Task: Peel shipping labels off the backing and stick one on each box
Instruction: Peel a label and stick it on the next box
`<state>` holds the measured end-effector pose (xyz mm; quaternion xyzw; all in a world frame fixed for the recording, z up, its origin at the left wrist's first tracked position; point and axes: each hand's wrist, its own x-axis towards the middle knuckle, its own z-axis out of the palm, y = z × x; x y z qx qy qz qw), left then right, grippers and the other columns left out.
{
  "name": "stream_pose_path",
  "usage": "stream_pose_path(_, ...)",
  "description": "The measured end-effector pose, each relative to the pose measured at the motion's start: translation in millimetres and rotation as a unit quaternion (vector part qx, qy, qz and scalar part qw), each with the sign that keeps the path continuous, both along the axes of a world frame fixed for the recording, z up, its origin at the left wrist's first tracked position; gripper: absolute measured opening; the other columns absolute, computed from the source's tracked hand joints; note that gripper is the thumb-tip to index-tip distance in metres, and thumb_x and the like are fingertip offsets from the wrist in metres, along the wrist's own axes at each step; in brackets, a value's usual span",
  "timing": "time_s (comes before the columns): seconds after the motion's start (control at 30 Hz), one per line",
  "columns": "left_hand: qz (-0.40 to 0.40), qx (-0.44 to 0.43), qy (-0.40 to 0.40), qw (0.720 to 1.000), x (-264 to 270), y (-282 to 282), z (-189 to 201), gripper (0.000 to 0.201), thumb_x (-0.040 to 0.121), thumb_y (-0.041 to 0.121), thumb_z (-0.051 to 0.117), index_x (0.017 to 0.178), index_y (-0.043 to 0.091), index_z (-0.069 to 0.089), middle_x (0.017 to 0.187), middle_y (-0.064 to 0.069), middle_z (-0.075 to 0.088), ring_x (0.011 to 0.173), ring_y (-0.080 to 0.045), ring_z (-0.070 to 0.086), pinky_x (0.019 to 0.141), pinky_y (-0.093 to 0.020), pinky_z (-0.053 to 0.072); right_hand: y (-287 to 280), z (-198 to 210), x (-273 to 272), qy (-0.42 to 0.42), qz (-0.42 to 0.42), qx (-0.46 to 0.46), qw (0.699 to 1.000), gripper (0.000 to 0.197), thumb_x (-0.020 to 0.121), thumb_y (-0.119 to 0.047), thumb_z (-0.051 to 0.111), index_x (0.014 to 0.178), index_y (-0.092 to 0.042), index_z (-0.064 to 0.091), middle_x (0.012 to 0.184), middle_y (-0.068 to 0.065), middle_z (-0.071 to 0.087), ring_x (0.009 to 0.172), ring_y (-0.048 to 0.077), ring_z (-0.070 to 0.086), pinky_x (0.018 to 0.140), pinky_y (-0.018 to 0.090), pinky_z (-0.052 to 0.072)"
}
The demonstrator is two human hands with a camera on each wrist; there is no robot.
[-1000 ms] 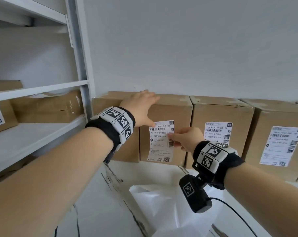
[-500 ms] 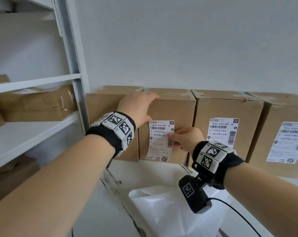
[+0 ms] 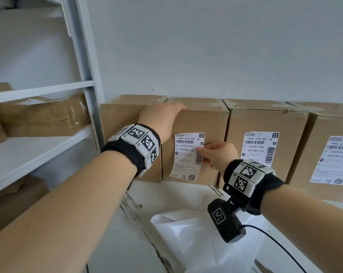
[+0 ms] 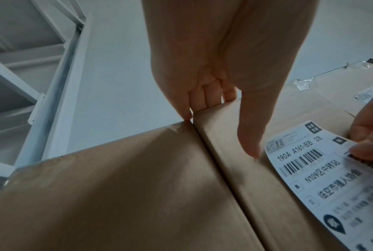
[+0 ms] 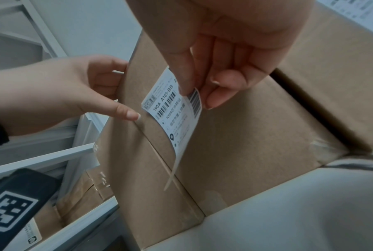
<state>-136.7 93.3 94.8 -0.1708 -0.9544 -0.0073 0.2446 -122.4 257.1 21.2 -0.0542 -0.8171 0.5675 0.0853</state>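
A white shipping label (image 3: 186,154) lies against the front of the second cardboard box (image 3: 206,119) in a row along the wall. My right hand (image 3: 217,154) pinches the label's right edge between thumb and fingers (image 5: 187,81). In the right wrist view the label (image 5: 172,108) curls away from the cardboard at its lower end. My left hand (image 3: 162,117) grips that box's top front edge, fingers (image 4: 205,96) hooked over the top and thumb on the front beside the label (image 4: 323,178). The leftmost box (image 3: 123,119) bears no label on its front.
Two boxes to the right (image 3: 265,121) (image 3: 334,123) carry labels (image 3: 260,148) (image 3: 336,160). A white metal shelf unit (image 3: 84,85) with more cardboard boxes stands at the left. Crumpled white backing paper (image 3: 186,233) lies on the white surface below my hands.
My left hand has slid back from reaching across the box top to its front top edge. My right hand still pinches the label at the box front.
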Motion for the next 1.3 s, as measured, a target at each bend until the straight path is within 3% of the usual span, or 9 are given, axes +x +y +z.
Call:
stream_pose_path(0.2,0.011,-0.001,-0.018,1.000,5.3,3.8,1.7,0.077,0.074,0.030,0.077,0.139,0.030,0.037,0.152,-0.003,0.034,0.144,-0.022,0.024,0.106,-0.042,0.036,-2.1,-0.9,-1.0,0.005,-0.012,0.010,1.000,0.017,0.084,-0.025,0.066,0.069,-0.020,0.061,0.088,0.005,0.073,0.069,0.012,0.065,0.056,0.017,0.046)
stream_pose_path(0.4,0.008,0.013,-0.008,1.000,2.2,4.2,-1.3,0.072,0.076,0.028,0.076,0.138,0.030,0.039,0.151,-0.001,0.036,0.144,-0.023,0.025,0.106,-0.041,0.036,-1.0,-4.0,-2.2,0.019,-0.015,0.026,0.999,0.014,0.083,-0.027,0.066,0.071,-0.021,0.064,0.087,0.004,0.073,0.072,0.014,0.065,0.073,0.028,0.052)
stream_pose_path(0.8,0.016,0.028,0.034,0.999,-6.9,7.9,-9.1,0.060,0.080,0.017,0.072,0.133,0.028,0.044,0.145,-0.003,0.044,0.144,-0.021,0.025,0.099,-0.040,0.043,0.8,-5.1,-5.4,0.022,-0.015,0.021,0.999,0.012,0.083,-0.026,0.067,0.073,-0.021,0.065,0.085,0.002,0.073,0.066,0.010,0.063,0.061,0.020,0.048)
stream_pose_path(1.03,0.018,0.023,0.017,0.999,-5.5,8.4,-7.0,0.062,0.080,0.025,0.072,0.135,0.027,0.042,0.148,-0.003,0.040,0.145,-0.022,0.024,0.101,-0.041,0.040,2.0,-6.9,-4.0,0.032,-0.015,0.036,0.999,0.011,0.083,-0.027,0.067,0.075,-0.021,0.067,0.083,0.001,0.072,0.073,0.013,0.063,0.069,0.028,0.051)
stream_pose_path(1.3,0.024,0.021,0.013,0.999,-4.2,9.3,-6.0,0.065,0.077,0.030,0.075,0.133,0.027,0.043,0.148,-0.003,0.041,0.144,-0.022,0.024,0.101,-0.042,0.041,2.2,-7.4,0.7,0.044,-0.002,0.024,0.999,0.018,0.083,-0.027,0.066,0.066,-0.024,0.063,0.079,-0.001,0.070,0.071,0.011,0.063,0.071,0.026,0.050)
